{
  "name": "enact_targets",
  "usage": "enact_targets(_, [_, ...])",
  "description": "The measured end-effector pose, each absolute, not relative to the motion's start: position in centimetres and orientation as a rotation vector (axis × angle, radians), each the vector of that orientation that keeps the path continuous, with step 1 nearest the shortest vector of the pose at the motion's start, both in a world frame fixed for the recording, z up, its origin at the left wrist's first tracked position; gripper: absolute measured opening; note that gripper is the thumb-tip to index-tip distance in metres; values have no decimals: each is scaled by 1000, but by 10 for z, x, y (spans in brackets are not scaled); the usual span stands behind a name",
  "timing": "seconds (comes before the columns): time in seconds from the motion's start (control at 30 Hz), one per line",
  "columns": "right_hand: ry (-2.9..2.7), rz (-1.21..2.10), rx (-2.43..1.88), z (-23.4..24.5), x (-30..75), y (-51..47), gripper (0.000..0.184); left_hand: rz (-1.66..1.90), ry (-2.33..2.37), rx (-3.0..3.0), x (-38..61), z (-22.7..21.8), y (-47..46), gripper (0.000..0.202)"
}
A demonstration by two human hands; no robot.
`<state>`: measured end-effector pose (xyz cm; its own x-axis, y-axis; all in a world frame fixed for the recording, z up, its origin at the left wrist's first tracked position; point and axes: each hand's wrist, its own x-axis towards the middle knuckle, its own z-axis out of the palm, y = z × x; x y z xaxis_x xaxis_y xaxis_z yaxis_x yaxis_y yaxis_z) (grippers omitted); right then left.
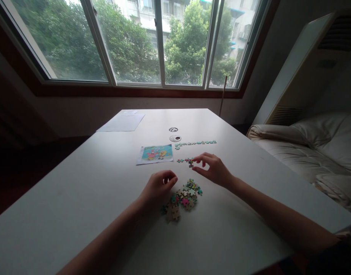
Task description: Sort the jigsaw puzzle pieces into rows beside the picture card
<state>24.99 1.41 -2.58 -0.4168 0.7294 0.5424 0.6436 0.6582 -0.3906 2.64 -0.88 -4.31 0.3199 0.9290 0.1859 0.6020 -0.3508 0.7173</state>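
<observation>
A pile of loose puzzle pieces lies on the white table in front of me. My left hand rests curled at the pile's left edge, fingers bent inward; nothing shows clearly in them. My right hand is beyond the pile, its fingertips pinching at a short joined strip of pieces. A longer joined row of teal pieces lies farther back. A cartoon reference picture lies flat to the left of the strips.
A sheet of paper lies at the far left of the table. Two round cable holes sit mid-table. A wide window is behind. A sofa with cushions stands to the right.
</observation>
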Motion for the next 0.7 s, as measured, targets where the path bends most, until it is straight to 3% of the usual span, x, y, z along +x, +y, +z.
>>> enact_targets(0.7, [-2265,332,-1520,-47,217,150,25,788,1307,2245,23,-41,-11,16])
